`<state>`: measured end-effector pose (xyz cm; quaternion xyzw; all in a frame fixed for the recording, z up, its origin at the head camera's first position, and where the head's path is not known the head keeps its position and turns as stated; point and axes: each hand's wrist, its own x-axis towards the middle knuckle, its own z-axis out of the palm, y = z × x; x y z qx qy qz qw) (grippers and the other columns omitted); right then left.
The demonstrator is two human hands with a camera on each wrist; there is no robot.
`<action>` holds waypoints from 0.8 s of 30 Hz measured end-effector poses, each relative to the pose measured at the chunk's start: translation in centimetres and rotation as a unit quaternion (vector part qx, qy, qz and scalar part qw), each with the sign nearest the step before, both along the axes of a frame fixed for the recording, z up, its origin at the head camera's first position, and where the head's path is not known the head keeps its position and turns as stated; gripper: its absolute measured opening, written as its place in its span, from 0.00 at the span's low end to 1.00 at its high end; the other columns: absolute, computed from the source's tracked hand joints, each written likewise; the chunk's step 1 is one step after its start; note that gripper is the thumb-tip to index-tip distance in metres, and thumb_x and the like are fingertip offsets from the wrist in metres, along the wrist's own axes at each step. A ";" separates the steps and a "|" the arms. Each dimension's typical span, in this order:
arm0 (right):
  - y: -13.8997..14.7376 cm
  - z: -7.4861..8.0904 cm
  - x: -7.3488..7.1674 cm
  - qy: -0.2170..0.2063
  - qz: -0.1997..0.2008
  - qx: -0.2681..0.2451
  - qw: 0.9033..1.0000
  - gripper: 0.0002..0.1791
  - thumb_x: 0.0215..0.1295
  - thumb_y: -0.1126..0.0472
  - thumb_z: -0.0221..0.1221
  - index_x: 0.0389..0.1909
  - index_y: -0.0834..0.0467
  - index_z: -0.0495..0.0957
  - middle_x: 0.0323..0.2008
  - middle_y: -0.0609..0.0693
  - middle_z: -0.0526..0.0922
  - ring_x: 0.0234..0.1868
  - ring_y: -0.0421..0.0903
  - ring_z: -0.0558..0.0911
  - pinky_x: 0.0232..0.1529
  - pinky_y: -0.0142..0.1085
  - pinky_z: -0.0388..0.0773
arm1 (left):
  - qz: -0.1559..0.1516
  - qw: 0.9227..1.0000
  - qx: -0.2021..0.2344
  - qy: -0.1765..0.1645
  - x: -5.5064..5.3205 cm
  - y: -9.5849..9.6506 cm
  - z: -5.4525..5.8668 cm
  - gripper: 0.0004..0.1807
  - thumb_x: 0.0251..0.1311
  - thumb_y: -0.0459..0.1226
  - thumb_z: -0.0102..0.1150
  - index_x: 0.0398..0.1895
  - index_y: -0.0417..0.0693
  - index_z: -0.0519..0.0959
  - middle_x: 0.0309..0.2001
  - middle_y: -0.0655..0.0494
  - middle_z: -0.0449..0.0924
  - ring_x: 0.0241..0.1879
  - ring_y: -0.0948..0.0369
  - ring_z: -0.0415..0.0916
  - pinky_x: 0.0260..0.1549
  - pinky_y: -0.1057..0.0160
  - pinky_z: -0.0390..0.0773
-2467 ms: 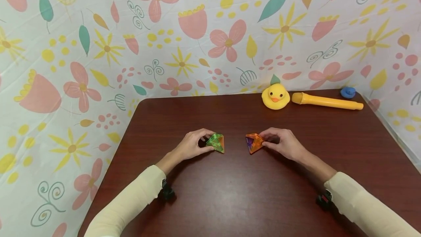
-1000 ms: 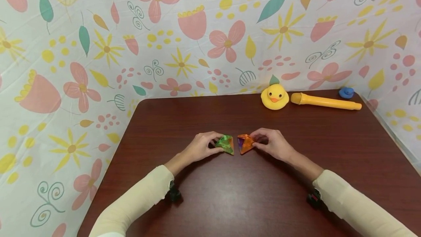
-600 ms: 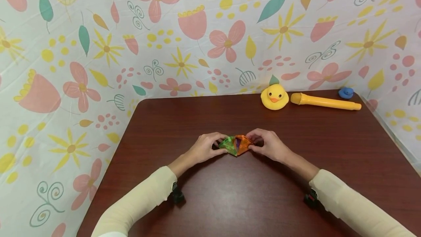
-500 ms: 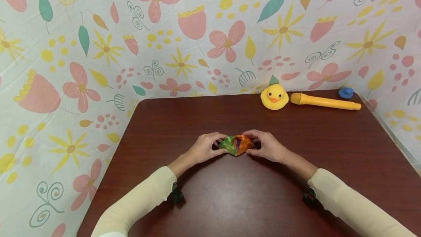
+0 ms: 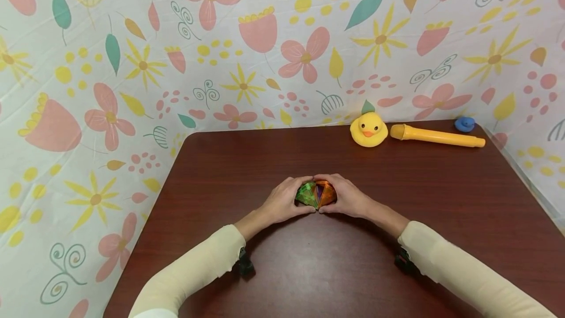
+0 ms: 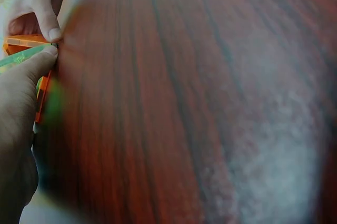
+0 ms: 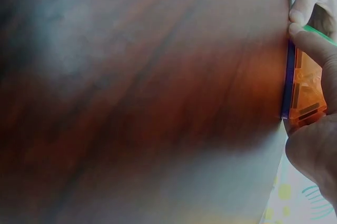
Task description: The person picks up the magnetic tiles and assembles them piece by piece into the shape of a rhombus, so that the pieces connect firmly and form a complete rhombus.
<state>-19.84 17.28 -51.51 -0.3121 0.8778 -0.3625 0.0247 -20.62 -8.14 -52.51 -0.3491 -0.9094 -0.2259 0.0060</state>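
Two small pyramids of see-through magnetic tiles stand side by side at mid-table, appearing to meet along one side. The left pyramid [image 5: 306, 195] is mostly green; the right pyramid [image 5: 328, 193] is orange, with a purple tile [image 7: 288, 79] along its base in the right wrist view. My left hand [image 5: 282, 202] grips the green one between thumb and fingers. Curled round the orange one is my right hand [image 5: 351, 200]. Both thumb tips nearly touch at the near corner, and the fingertips meet at the far side. The hands cover the pyramids' outer sides.
The dark wooden table [image 5: 304, 264] carries a yellow rubber duck [image 5: 369, 130], a yellow toy microphone [image 5: 439, 136] and a small blue duck [image 5: 465, 124] along its back right edge. A flowered cloth [image 5: 265, 63] hangs behind the table.
The two pyramids have come together from a gap between them. Both hands have moved inward, and their fingers and thumbs now reach further round the pair, tips almost meeting.
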 end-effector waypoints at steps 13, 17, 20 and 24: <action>-0.2 0.1 0.1 -0.005 -0.003 0.000 1.000 0.47 0.54 0.61 0.83 0.72 0.65 0.71 0.63 0.61 0.80 0.62 0.59 0.76 0.60 0.59 0.77 | 0.008 1.000 0.003 -0.015 -0.3 0.2 -0.2 0.48 0.61 0.59 0.75 0.80 0.55 0.65 0.68 0.58 0.76 0.60 0.59 0.74 0.56 0.52 0.81; -0.2 0.1 0.2 -0.004 -0.004 0.000 1.000 0.46 0.54 0.61 0.83 0.72 0.65 0.71 0.63 0.61 0.80 0.61 0.59 0.77 0.60 0.59 0.78 | 0.008 1.000 0.006 -0.016 -0.3 0.3 -0.3 0.48 0.61 0.59 0.75 0.80 0.55 0.65 0.68 0.58 0.75 0.60 0.58 0.74 0.57 0.52 0.81; 0.0 0.1 0.2 -0.001 -0.005 0.004 1.000 0.46 0.55 0.62 0.82 0.72 0.65 0.71 0.63 0.61 0.80 0.62 0.59 0.77 0.59 0.59 0.78 | 0.003 1.000 0.010 -0.021 -0.3 0.2 -0.2 0.48 0.62 0.59 0.75 0.80 0.55 0.65 0.69 0.57 0.75 0.62 0.57 0.74 0.59 0.51 0.80; 0.4 0.3 0.5 0.007 -0.007 0.011 1.000 0.44 0.56 0.64 0.81 0.72 0.65 0.72 0.62 0.62 0.81 0.61 0.60 0.79 0.58 0.58 0.80 | -0.009 0.999 0.022 -0.027 -0.3 -0.3 0.1 0.46 0.63 0.56 0.75 0.80 0.53 0.66 0.69 0.56 0.76 0.60 0.58 0.75 0.58 0.52 0.80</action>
